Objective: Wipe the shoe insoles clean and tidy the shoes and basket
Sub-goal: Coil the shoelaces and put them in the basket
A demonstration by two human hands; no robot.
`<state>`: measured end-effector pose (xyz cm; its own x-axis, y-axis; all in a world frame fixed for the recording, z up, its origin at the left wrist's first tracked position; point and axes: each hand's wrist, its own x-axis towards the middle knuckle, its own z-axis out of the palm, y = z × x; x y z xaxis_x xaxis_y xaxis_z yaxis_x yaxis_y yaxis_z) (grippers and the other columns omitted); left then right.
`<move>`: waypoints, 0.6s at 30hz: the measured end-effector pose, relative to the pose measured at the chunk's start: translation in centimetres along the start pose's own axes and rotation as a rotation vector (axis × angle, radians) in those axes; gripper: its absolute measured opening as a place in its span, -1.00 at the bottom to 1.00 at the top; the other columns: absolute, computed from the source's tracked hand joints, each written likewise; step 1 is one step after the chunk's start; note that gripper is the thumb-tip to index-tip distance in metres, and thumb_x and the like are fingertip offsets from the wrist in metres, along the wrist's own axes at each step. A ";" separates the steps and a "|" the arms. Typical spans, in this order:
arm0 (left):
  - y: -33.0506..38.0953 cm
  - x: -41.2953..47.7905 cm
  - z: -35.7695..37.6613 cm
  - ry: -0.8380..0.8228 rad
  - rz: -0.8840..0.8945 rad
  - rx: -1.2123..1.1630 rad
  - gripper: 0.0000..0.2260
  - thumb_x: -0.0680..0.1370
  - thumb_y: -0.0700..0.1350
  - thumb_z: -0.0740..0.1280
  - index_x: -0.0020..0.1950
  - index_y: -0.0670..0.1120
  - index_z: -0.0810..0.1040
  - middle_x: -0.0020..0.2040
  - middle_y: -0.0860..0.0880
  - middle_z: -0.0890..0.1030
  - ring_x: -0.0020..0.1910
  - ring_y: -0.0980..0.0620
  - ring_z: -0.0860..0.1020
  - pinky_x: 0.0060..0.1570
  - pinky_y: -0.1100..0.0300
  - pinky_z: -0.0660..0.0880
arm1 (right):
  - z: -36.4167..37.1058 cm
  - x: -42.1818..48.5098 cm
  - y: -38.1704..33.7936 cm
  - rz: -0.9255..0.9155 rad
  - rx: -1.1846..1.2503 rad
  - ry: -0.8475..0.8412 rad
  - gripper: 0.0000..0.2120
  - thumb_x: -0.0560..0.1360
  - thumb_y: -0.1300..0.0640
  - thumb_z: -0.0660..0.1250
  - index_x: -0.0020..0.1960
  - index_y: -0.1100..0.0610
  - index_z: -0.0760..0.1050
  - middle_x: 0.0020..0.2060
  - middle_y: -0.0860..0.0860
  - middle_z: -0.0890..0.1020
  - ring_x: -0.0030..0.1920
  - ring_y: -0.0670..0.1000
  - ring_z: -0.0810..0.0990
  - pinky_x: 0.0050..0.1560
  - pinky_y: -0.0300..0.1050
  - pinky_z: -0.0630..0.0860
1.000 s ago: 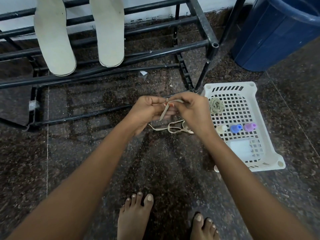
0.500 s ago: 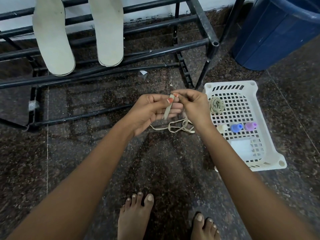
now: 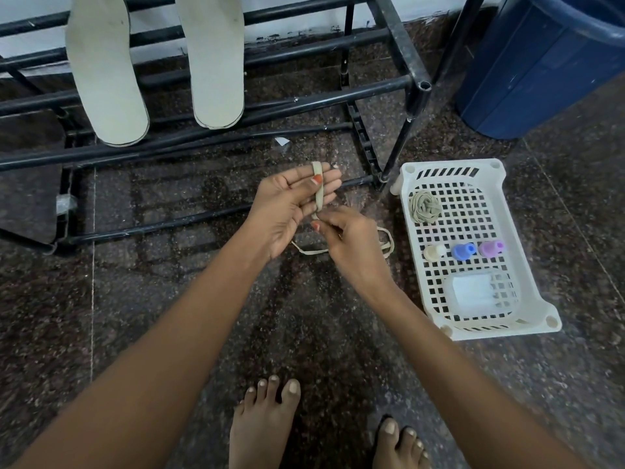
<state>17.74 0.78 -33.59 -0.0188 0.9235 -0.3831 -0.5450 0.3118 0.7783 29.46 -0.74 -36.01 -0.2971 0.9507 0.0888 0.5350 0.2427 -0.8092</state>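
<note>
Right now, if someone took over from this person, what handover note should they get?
Left hand: fingers straight, thumb pressing the shoelace looped over them.
Right hand: pinches the same shoelace just below; the rest hangs in loops beneath.
Things: two insoles lie across the rack. The basket on the floor holds a coiled lace, three small bottles and a clear box. No shoes in view.
Done: one lace coiled and stowed; insoles set out, wiped or not I cannot tell.
Left: probably finish winding this shoelace, put it in the basket, then tidy the shoes.
</note>
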 end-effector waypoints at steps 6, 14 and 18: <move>-0.7 -0.2 -0.5 0.039 0.013 0.351 -0.77 0.56 -0.37 0.22 0.21 -0.33 0.49 0.00 -0.15 0.64 -0.21 0.17 0.65 -0.06 0.30 0.58 | -1.4 0.1 -0.6 -0.064 -0.090 0.006 -0.86 0.41 0.33 0.36 -0.05 0.22 0.62 -0.13 0.12 0.66 -0.12 0.09 0.59 -0.10 -0.24 0.41; -0.5 -0.4 -0.7 -0.046 -0.056 0.481 -0.80 0.57 -0.34 0.23 0.16 -0.33 0.53 -0.12 -0.12 0.65 -0.24 0.13 0.64 -0.05 0.25 0.59 | -3.3 2.0 -0.8 0.031 -0.005 0.044 -0.86 0.41 0.37 0.35 -0.09 0.22 0.61 -0.14 0.04 0.63 -0.12 0.01 0.60 -0.06 -0.20 0.53; -0.2 -0.8 -0.3 -0.134 -0.088 0.428 -0.84 0.58 -0.29 0.21 0.02 -0.22 0.59 -0.19 -0.06 0.70 -0.15 0.05 0.67 0.00 0.19 0.59 | -3.9 2.9 -0.5 0.047 0.036 0.085 -0.83 0.41 0.40 0.32 -0.13 0.19 0.62 -0.19 -0.04 0.59 -0.15 -0.09 0.55 -0.09 -0.32 0.46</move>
<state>17.61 -0.08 -33.54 0.1360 0.9013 -0.4112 -0.1433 0.4286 0.8921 31.44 2.63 -33.03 -0.2038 0.9741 0.0977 0.5173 0.1919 -0.8340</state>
